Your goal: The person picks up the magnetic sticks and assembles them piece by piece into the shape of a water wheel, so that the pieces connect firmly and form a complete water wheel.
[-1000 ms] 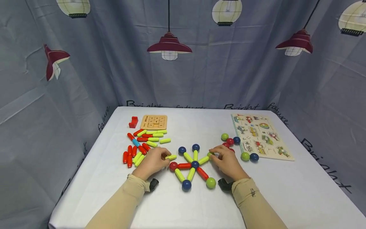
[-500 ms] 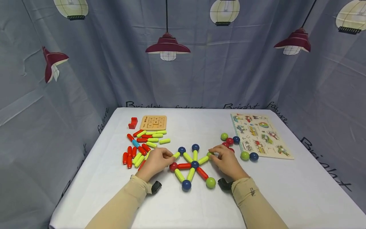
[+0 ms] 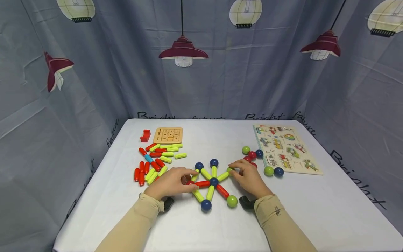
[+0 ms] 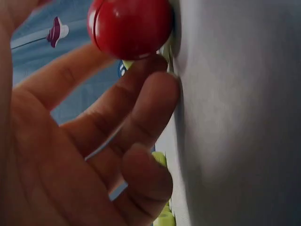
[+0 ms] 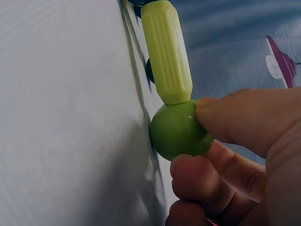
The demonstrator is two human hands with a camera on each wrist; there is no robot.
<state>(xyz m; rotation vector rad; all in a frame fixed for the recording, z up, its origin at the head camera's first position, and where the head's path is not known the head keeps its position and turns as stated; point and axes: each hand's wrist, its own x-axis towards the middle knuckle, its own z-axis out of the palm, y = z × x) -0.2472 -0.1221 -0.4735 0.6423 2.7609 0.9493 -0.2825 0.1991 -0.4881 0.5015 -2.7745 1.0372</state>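
Note:
On the white table lies a star-like build of magnetic rods and balls around a blue centre ball [image 3: 213, 181]. My left hand [image 3: 171, 182] is at its left side, thumb and index finger around a red ball [image 4: 131, 28]. Just beyond that ball, a short yellow-green rod [image 3: 195, 177] leads toward a blue ball [image 3: 199, 166], partly covered by the index finger. At the other side, my right hand [image 3: 251, 178] pinches a green ball [image 5: 181, 132] between thumb and fingers. A yellow-green rod [image 5: 167, 52] joins that ball to the centre.
Loose red and yellow-green rods [image 3: 165, 159] lie at the left, with a wooden number puzzle [image 3: 168, 135] and red block [image 3: 145, 135] behind. Several loose balls [image 3: 252, 155] sit at the right beside a picture puzzle board [image 3: 285, 148].
My left hand brought the yellow-green rod in between the red and blue balls, let go of it, and spread its fingers around the red ball. My right hand stays on the green ball.

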